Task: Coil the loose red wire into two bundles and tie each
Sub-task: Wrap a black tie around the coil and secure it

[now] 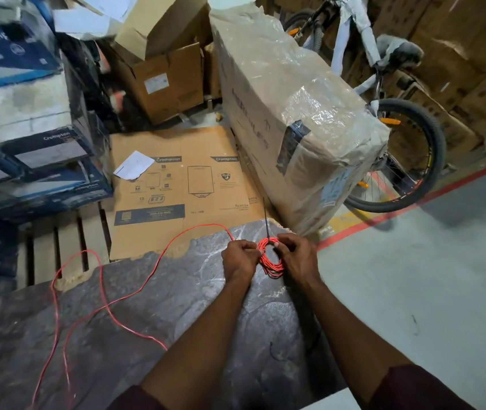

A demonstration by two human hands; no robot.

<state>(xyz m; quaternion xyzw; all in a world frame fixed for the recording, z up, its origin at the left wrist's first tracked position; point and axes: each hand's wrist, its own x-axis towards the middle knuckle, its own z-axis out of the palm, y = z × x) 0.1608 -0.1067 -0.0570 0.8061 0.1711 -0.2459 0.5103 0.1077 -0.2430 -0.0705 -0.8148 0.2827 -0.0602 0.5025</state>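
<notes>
While the fingers (pixel 250 247) of my left hand (pixel 240 258) and right hand (pixel 297 259) pinch the red coil (pixel 271 264) from either side, I'd cinch the black tie (pixel 266 221) snug at its top; loose wire (pixel 103 291) trails left across the tabletop (pixel 182 297).

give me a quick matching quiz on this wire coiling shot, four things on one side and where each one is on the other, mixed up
Things:
1. coiled red wire bundle
2. thin black cable tie
3. white paper sheet
4. loose red wire strand

Places:
A. lies on the flat brown cardboard carton
B. trails leftward over the grey stone-patterned slab
C. gripped between the left hand and right hand
D. sticks up from the top of the bundle

Pairs: 1-C, 2-D, 3-A, 4-B
</notes>
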